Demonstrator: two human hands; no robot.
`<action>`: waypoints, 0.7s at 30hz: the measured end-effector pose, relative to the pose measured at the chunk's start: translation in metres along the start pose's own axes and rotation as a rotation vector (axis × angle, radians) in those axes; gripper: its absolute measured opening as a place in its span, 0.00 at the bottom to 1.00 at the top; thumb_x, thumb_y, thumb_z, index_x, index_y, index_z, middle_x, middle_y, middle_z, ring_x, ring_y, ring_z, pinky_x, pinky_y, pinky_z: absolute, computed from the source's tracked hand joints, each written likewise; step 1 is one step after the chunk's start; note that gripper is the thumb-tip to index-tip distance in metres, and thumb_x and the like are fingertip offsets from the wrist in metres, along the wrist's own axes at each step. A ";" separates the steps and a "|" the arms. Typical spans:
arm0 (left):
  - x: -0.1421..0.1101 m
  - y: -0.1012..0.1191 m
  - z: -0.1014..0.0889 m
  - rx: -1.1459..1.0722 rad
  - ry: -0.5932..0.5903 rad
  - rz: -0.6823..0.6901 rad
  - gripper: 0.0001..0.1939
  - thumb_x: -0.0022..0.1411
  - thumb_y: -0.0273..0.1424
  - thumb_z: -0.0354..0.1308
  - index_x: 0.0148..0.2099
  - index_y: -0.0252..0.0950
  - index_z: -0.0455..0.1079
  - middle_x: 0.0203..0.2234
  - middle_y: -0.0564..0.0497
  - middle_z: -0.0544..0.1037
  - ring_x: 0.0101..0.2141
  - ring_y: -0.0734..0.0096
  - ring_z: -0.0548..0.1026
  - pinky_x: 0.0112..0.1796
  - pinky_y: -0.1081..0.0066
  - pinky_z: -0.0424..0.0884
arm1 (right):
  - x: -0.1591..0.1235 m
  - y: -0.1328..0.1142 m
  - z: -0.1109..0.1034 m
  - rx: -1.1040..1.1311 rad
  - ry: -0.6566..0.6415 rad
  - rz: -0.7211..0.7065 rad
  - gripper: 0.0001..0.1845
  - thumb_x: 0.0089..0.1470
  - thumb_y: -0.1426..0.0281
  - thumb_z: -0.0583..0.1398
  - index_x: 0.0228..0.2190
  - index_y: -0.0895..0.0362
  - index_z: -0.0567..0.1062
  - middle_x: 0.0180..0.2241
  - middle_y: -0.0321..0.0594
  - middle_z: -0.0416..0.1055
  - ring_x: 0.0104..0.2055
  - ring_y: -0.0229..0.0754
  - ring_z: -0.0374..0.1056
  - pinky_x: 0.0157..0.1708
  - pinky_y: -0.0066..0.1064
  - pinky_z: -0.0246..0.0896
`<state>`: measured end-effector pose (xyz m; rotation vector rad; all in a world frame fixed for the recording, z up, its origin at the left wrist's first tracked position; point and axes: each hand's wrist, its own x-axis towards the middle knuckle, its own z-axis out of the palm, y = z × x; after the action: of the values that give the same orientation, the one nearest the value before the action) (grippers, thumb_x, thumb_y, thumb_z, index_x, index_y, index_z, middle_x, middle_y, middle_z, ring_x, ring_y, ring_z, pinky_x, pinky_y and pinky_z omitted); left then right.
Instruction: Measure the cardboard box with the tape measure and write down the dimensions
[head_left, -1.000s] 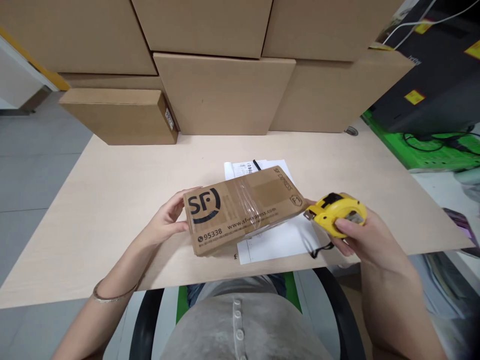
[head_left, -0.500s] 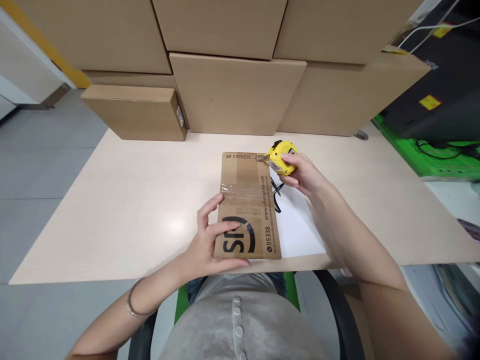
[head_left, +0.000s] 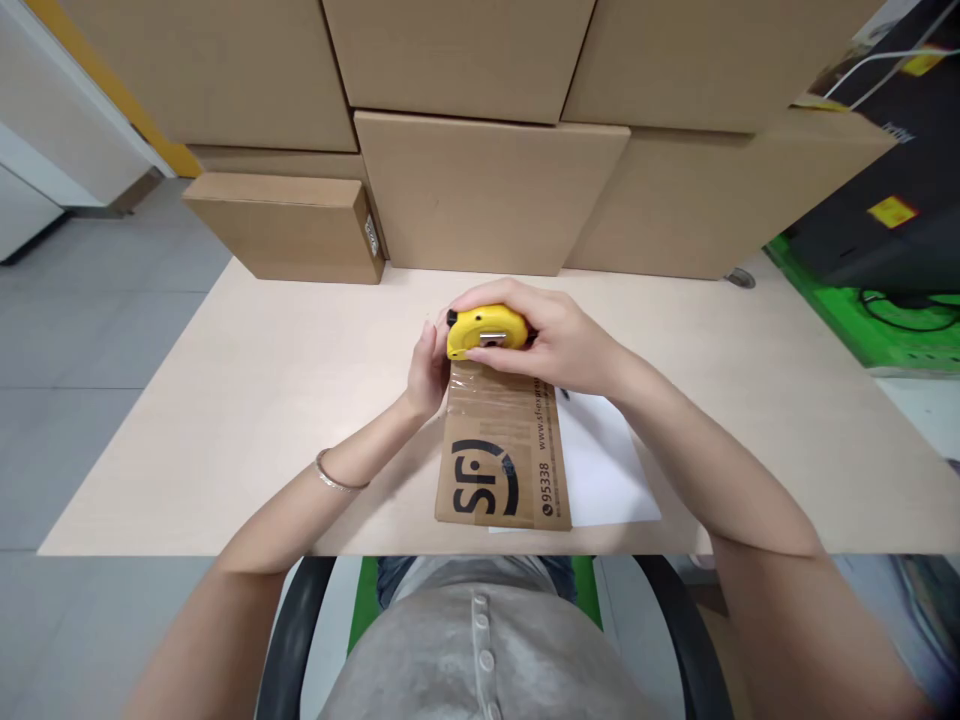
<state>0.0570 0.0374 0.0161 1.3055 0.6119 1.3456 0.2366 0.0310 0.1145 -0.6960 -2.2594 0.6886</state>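
My right hand (head_left: 551, 335) is closed around a yellow tape measure (head_left: 487, 330), holding it over the far end of a flat brown cardboard parcel (head_left: 491, 430). The parcel lies on the desk and carries black SF print and clear tape. Just left of the tape measure, my left hand (head_left: 429, 370) has its thumb and fingers drawn together by the parcel's far left corner. What they grip, if anything, is hidden. White paper (head_left: 604, 465) sticks out from under the parcel's right side, and a small bit of a black item shows there.
Large cardboard boxes (head_left: 487, 195) form a wall along the back of the desk (head_left: 300, 400). A smaller carton (head_left: 285, 230) stands at the back left. On the right are a dark box (head_left: 847, 225) and a green surface (head_left: 832, 310) with black cables.
My right hand has moved left with the tape measure and turned it over the parcel's far end. My left hand has left the parcel's near part and moved up beside the tape measure.
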 end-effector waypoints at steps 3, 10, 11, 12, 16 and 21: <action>0.000 -0.009 -0.002 -0.166 -0.002 -0.067 0.27 0.67 0.59 0.49 0.42 0.43 0.73 0.42 0.46 0.81 0.52 0.48 0.78 0.55 0.47 0.74 | 0.002 0.003 0.000 -0.054 -0.049 -0.013 0.19 0.63 0.68 0.64 0.55 0.50 0.76 0.57 0.41 0.79 0.57 0.48 0.76 0.58 0.42 0.68; 0.006 -0.025 -0.023 -0.017 -0.104 0.043 0.21 0.61 0.54 0.62 0.46 0.45 0.76 0.47 0.48 0.76 0.52 0.51 0.74 0.57 0.50 0.69 | -0.046 0.000 -0.036 -0.113 0.022 0.147 0.20 0.61 0.64 0.68 0.55 0.47 0.79 0.54 0.40 0.81 0.53 0.50 0.78 0.55 0.44 0.72; 0.006 -0.026 -0.024 0.009 -0.116 0.048 0.21 0.61 0.54 0.62 0.47 0.46 0.76 0.48 0.48 0.75 0.53 0.50 0.74 0.57 0.50 0.68 | -0.055 0.001 -0.042 -0.117 0.040 0.182 0.20 0.60 0.64 0.69 0.54 0.47 0.79 0.53 0.40 0.81 0.50 0.50 0.79 0.53 0.43 0.73; 0.006 -0.026 -0.025 0.034 -0.124 0.058 0.21 0.62 0.55 0.62 0.47 0.46 0.76 0.48 0.48 0.75 0.53 0.50 0.73 0.58 0.50 0.68 | -0.063 0.001 -0.047 -0.120 0.058 0.212 0.20 0.60 0.63 0.69 0.53 0.47 0.80 0.52 0.40 0.81 0.48 0.49 0.79 0.50 0.42 0.75; 0.006 -0.026 -0.026 0.104 -0.152 0.097 0.22 0.63 0.56 0.61 0.48 0.47 0.77 0.49 0.47 0.74 0.55 0.48 0.72 0.60 0.48 0.66 | -0.087 0.005 -0.059 -0.113 0.105 0.278 0.21 0.58 0.63 0.70 0.53 0.43 0.79 0.51 0.38 0.81 0.46 0.49 0.79 0.46 0.43 0.77; 0.007 -0.026 -0.029 0.119 -0.175 0.101 0.21 0.64 0.55 0.59 0.50 0.48 0.77 0.50 0.47 0.74 0.56 0.47 0.72 0.60 0.47 0.66 | -0.095 0.013 -0.060 -0.112 0.103 0.317 0.20 0.58 0.62 0.70 0.52 0.40 0.79 0.50 0.38 0.81 0.45 0.52 0.79 0.45 0.47 0.78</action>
<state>0.0409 0.0592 -0.0126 1.5497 0.5175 1.2749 0.3433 -0.0037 0.1033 -1.1350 -2.1268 0.6591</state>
